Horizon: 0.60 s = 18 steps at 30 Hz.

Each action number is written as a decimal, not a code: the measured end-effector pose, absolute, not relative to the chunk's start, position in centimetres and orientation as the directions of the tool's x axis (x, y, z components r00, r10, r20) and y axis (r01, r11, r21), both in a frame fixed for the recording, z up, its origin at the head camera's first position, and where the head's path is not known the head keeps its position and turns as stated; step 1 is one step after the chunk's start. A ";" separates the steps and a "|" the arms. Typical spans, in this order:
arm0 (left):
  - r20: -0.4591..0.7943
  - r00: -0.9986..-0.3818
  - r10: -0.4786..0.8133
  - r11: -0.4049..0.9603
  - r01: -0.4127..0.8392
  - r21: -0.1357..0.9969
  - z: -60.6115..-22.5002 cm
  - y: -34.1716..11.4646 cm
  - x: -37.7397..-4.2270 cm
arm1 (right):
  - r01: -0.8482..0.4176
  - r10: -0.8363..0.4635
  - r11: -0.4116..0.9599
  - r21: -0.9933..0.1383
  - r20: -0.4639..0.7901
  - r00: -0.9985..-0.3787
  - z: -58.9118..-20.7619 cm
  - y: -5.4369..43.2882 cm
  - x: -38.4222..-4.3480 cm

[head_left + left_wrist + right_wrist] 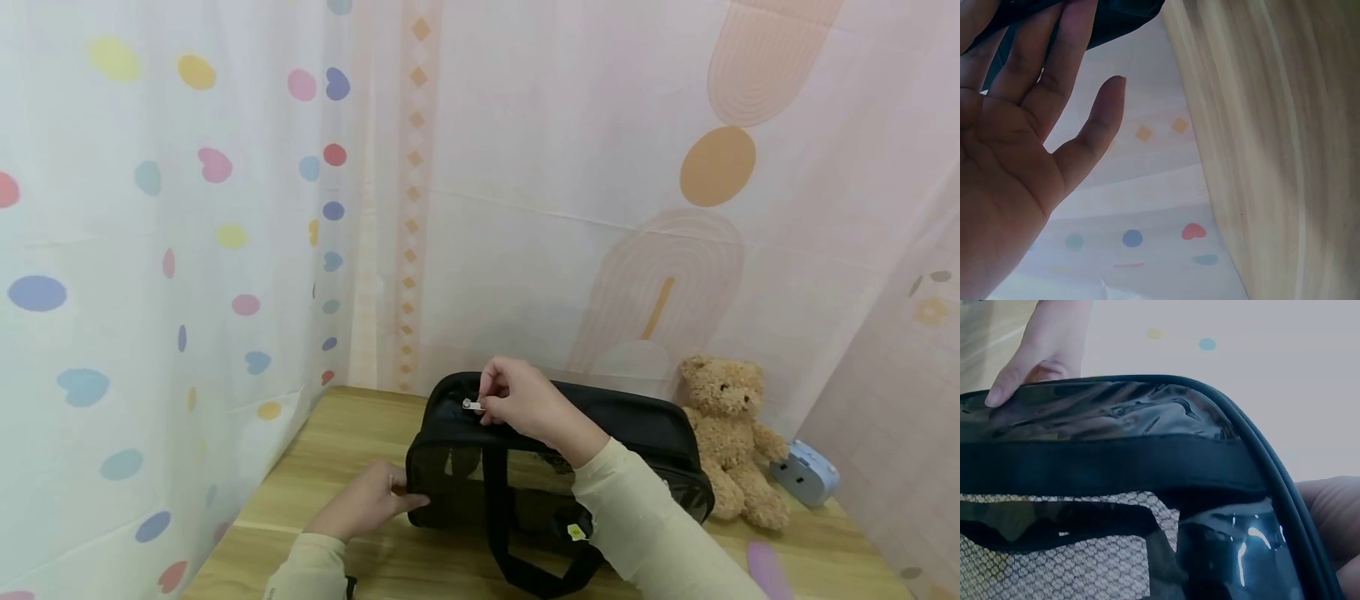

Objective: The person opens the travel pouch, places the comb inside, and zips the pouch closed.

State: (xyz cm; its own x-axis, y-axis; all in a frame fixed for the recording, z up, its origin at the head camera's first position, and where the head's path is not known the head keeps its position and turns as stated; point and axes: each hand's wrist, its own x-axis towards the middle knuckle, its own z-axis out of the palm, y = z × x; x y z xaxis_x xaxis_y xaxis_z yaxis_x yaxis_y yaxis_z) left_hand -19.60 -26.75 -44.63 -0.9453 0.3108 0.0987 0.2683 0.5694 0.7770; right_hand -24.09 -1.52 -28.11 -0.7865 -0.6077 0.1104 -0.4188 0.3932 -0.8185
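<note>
A black zip bag (630,417) with see-through side panels rests on the table. Near its top left corner my right hand (517,404) pinches the small metal zipper pull (471,405) between thumb and fingertips. My left hand (371,500) grips the bag's left end, its thumb lying along the front panel. Bent fingers of that hand (1010,156) meet the black edge in the left wrist view. A black strap handle (498,517) droops down the front, beside a small yellow tag (576,532). Pale mesh (1097,559) shows through the panel in the right wrist view.
A brown teddy bear (723,425) sits at the bag's right end, with a light blue object (810,475) beside it. Closer in lies a purple object (767,571), partly cut off. Patterned curtains (525,167) hang behind the wooden table (360,425).
</note>
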 end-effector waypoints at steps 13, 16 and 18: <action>0.108 -0.949 0.297 0.574 0.268 0.774 -45.0 -27.0 -19.8 | -0.391 -0.563 0.418 -0.820 0.103 -0.820 -27.0 2.9 -23.4; 0.107 -0.950 0.293 0.574 0.265 0.775 -44.9 -27.1 -19.8 | -0.384 -0.564 0.390 -0.837 0.113 -0.818 -26.6 4.6 -23.2; 0.100 -0.953 0.286 0.582 0.256 0.772 -45.0 -27.3 -19.8 | -0.385 -0.566 0.363 -0.848 0.127 -0.815 -26.4 5.8 -23.2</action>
